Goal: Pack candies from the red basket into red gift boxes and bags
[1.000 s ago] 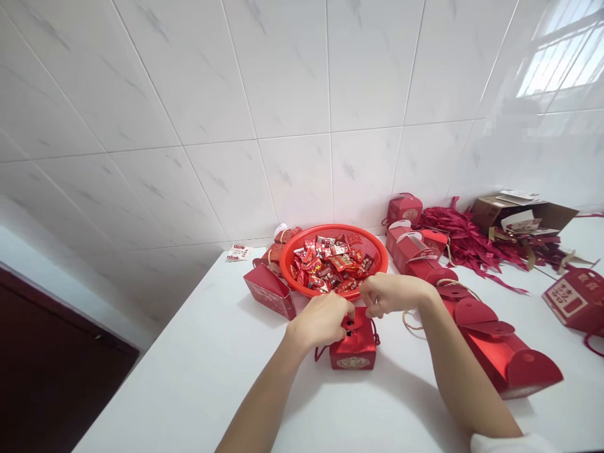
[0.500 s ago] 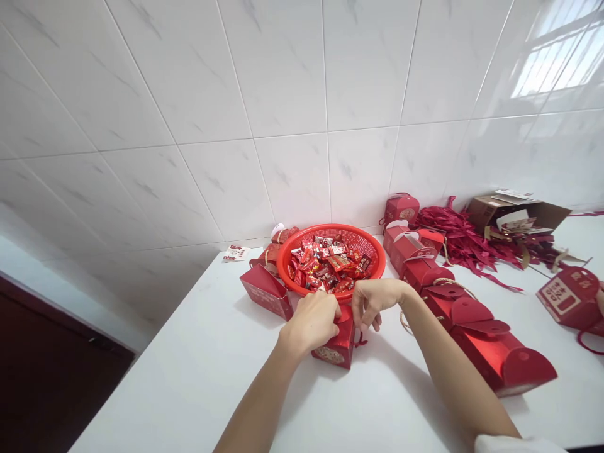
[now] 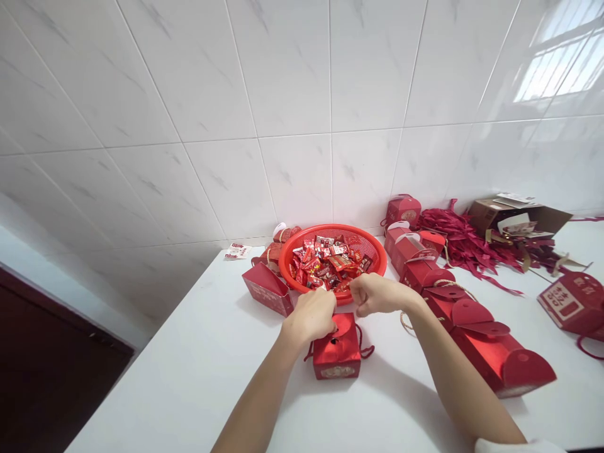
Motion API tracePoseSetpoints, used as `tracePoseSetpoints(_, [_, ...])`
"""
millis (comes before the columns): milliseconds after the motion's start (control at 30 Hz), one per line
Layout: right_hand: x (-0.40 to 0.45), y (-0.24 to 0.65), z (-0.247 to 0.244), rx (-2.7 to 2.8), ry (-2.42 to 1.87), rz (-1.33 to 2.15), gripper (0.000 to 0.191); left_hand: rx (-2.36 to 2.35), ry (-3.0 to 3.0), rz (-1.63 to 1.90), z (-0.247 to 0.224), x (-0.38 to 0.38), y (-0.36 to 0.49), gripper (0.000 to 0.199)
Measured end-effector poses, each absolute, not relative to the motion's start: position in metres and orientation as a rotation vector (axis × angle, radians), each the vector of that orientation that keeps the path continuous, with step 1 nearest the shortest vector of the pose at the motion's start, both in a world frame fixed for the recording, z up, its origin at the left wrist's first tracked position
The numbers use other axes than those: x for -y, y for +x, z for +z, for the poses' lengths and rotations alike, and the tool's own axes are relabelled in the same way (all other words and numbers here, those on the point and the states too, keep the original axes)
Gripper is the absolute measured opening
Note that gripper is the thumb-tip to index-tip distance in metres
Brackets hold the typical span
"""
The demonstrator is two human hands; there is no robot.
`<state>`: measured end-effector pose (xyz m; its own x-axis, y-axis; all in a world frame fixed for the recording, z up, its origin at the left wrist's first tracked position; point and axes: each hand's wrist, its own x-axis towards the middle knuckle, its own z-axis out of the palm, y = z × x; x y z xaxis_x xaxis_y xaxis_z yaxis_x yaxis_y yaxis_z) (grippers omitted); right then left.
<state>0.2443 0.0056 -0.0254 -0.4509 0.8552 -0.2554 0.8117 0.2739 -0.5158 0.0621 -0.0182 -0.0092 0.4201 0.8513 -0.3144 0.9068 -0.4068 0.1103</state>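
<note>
A small red gift box (image 3: pixel 336 360) with dark red cord handles stands on the white table in front of me, its top flaps folded over with a small dark gap. My left hand (image 3: pixel 312 316) is closed, fingers curled, at the box's back left top edge; its fingertips are partly hidden. My right hand (image 3: pixel 381 294) is closed with bent fingers beside the front right rim of the red plastic basket (image 3: pixel 379 251), apart from the box. Whatever it may hold does not show. Wrapped candies (image 3: pixel 325 261) fill the basket.
An opened red box (image 3: pixel 267 288) sits left of the basket. Several red boxes (image 3: pixel 481 330) form a row at right. Behind them lie dark red ribbons (image 3: pixel 455 236) and a cardboard box (image 3: pixel 521 217). Another red box (image 3: pixel 573 302) is at far right, a printed card (image 3: pixel 237 251) at left.
The small box has turned so its front faces me, and both cord handles show. My right hand has risen from beside the box toward the basket rim; the left shifted slightly off the box top.
</note>
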Motion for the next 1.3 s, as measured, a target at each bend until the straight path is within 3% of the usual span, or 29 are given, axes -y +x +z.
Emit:
tracePoseSetpoints(167, [-0.005, 0.24, -0.024, 2.759, -1.503, 1.078, 0.018, -1.541, 2.4, -0.301, -0.009, 0.014, 0.058, 0.014])
tracePoseSetpoints(367, [-0.015, 0.229, -0.036, 2.669, -1.415, 1.21, 0.025, -1.542, 2.345, -0.314, -0.009, 0.013, 0.053, 0.015])
tracePoseSetpoints(467, [-0.016, 0.233, -0.039, 2.53, -1.373, 1.242, 0.027, -1.49, 2.29, -0.358, -0.012, 0.01, 0.051, 0.019])
tracePoseSetpoints(667, [-0.006, 0.252, -0.024, 1.895, -1.034, 1.713, 0.031, -1.322, 2.225, -0.436, -0.021, 0.002, 0.054, 0.026])
tracePoseSetpoints(1000, [0.005, 0.268, -0.006, 1.887, -1.01, 1.539, 0.034, -1.123, 2.256, -0.326, -0.034, -0.009, 0.062, 0.037])
tracePoseSetpoints(1100, [0.01, 0.271, -0.002, 1.886, -1.027, 1.5, 0.036, -1.091, 2.1, -0.174, -0.023, 0.0, 0.057, 0.041])
tracePoseSetpoints(1300, [0.025, 0.271, 0.01, 1.823, -1.012, 1.436, 0.037, -0.774, 1.761, 0.552, 0.005, 0.02, 0.042, 0.053])
